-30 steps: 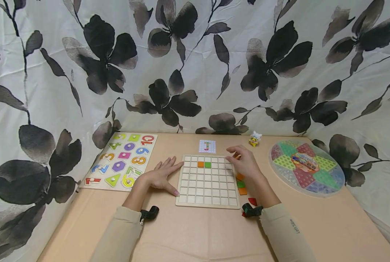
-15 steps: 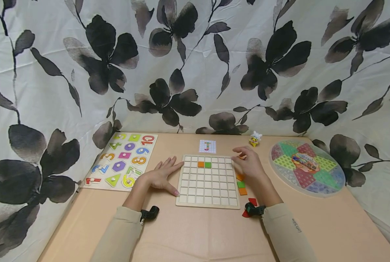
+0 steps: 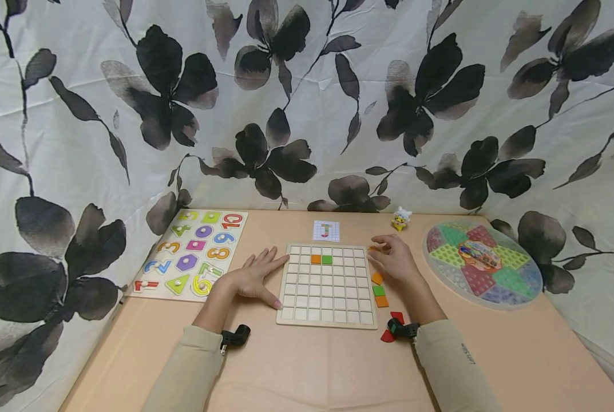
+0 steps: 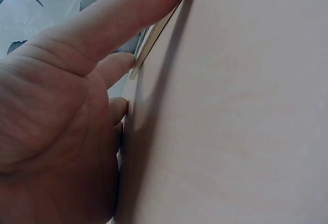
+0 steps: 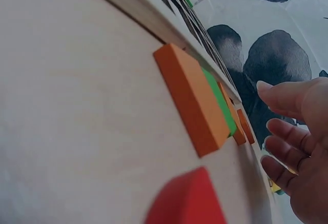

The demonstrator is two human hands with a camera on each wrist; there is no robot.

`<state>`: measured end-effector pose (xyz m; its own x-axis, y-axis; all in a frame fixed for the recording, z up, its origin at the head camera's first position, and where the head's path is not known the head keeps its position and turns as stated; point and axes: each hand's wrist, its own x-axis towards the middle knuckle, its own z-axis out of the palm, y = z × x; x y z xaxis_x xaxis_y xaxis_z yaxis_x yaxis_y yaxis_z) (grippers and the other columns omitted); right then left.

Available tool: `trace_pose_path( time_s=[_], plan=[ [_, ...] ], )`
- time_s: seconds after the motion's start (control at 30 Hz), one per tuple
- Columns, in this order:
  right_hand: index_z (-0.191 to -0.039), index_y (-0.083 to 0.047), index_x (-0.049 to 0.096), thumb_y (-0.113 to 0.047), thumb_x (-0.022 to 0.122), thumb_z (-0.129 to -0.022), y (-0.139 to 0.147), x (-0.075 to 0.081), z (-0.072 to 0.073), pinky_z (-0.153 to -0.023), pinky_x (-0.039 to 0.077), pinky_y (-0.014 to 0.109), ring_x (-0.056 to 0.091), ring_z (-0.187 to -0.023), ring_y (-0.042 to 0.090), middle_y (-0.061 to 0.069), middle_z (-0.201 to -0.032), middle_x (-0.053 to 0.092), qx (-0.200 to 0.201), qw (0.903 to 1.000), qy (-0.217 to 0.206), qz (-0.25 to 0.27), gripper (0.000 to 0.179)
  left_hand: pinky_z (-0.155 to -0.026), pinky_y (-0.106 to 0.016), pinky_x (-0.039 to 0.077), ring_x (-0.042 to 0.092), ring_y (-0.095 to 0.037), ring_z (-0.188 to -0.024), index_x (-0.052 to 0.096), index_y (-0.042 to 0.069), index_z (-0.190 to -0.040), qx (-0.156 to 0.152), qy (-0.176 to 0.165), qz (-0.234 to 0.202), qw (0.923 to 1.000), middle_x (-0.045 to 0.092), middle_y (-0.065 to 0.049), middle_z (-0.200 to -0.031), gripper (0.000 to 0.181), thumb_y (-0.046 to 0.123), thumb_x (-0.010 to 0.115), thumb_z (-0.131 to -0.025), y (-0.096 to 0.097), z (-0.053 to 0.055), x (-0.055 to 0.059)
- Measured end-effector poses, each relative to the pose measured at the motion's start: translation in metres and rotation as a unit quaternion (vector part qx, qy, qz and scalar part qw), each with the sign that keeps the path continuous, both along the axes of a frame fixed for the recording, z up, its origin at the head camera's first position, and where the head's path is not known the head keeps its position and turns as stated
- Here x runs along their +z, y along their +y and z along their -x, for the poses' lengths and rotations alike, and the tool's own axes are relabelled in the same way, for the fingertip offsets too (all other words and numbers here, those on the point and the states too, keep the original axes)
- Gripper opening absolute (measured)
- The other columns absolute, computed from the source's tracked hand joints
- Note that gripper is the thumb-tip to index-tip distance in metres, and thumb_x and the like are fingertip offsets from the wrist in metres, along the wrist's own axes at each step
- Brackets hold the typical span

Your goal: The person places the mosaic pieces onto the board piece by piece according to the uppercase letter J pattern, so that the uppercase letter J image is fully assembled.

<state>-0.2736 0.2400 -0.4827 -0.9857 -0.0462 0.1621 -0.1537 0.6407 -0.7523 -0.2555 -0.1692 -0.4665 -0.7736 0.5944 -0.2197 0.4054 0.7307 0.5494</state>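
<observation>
Far left, a puzzle board (image 3: 161, 278) lies flat on the counter (image 3: 307, 372), its pale face bearing coloured numerals and shapes; whether these are seated pieces cannot be told at this size. Next, the left hand (image 3: 250, 278) is spread wide, thumb well apart from the fingers, with digits touching the left edge of the grid board (image 3: 327, 286); the left wrist view shows the thumb against that edge.

Centre, the grid board lies flat, divided into square compartments. In the second row from the far edge, an orange tile (image 3: 316, 259) occupies the third compartment from the left, and a green tile (image 3: 327, 260) fills the neighbouring fourth. Beyond the far edge lies a card (image 3: 326, 230) printed with a squared, hook-shaped colour pattern.

Just outside the board's right edge, orange pieces (image 3: 381, 301) and a green piece (image 3: 379, 290) lie in a line on the counter; one further orange piece (image 5: 246, 126) is near the right hand (image 3: 395, 260), contact uncertain. This hand has loosely bent fingers parted from the thumb. Nearer the sleeve, red pieces (image 3: 387, 336) lie partly under the black wrist device (image 3: 403, 328).

Beyond the right hand stands a small yellow-and-white figurine (image 3: 401, 218). Far right, a round board (image 3: 484, 263) shows a multicoloured star around a central label.
</observation>
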Motion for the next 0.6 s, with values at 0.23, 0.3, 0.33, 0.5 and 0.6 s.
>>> trace_pose_path(
  time_s=[0.23,0.3,0.33,0.5,0.6],
  plan=[
    [-0.138,-0.001,0.063,-0.017,0.072,-0.099,0.002,-0.003,0.001,-0.109,0.049,0.057,0.056,-0.123,0.04,0.021,-0.137,0.06,-0.005,1.0,-0.008,-0.001,0.044,-0.13,-0.06,-0.006,-0.008,-0.039,-0.162,0.022,0.023,-0.168,-0.001,-0.001,0.001,1.0,-0.003,-0.018,-0.175,0.125,0.056,0.092,-0.069,0.0,0.0,0.0],
    [-0.14,0.0,0.062,-0.018,0.072,-0.099,0.003,-0.004,0.001,-0.11,0.047,0.058,0.055,-0.125,0.041,0.022,-0.138,0.059,-0.005,0.9999,-0.013,-0.002,0.045,-0.13,-0.06,-0.006,-0.008,-0.039,-0.162,0.022,0.023,-0.168,-0.002,-0.001,0.002,1.0,-0.003,-0.018,-0.175,0.125,0.057,0.092,-0.069,-0.001,0.0,0.0],
    [-0.14,0.0,0.061,-0.018,0.071,-0.099,0.003,-0.005,0.002,-0.11,0.047,0.058,0.054,-0.126,0.041,0.023,-0.139,0.058,-0.005,0.9999,-0.016,-0.004,0.046,-0.13,-0.06,-0.006,-0.008,-0.039,-0.162,0.022,0.023,-0.168,-0.002,-0.001,0.002,1.0,-0.003,-0.018,-0.175,0.126,0.057,0.092,-0.069,-0.001,0.0,0.0],
    [-0.141,0.001,0.061,-0.018,0.07,-0.1,0.004,-0.01,0.003,-0.106,0.046,0.055,0.051,-0.122,0.038,0.023,-0.137,0.058,-0.002,0.9998,-0.016,-0.013,0.046,-0.13,-0.06,-0.006,-0.008,-0.039,-0.162,0.022,0.023,-0.168,-0.003,0.0,0.003,1.0,-0.003,-0.019,-0.175,0.125,0.057,0.091,-0.069,-0.001,0.001,-0.001],
    [-0.14,-0.001,0.062,-0.02,0.069,-0.101,0.004,-0.013,0.004,-0.103,0.042,0.052,0.049,-0.119,0.036,0.021,-0.135,0.059,-0.009,0.9995,-0.015,-0.025,0.045,-0.13,-0.06,-0.006,-0.008,-0.039,-0.162,0.022,0.023,-0.168,-0.004,0.0,0.003,1.0,-0.003,-0.019,-0.175,0.125,0.057,0.091,-0.069,-0.001,0.001,-0.001]
  ],
)
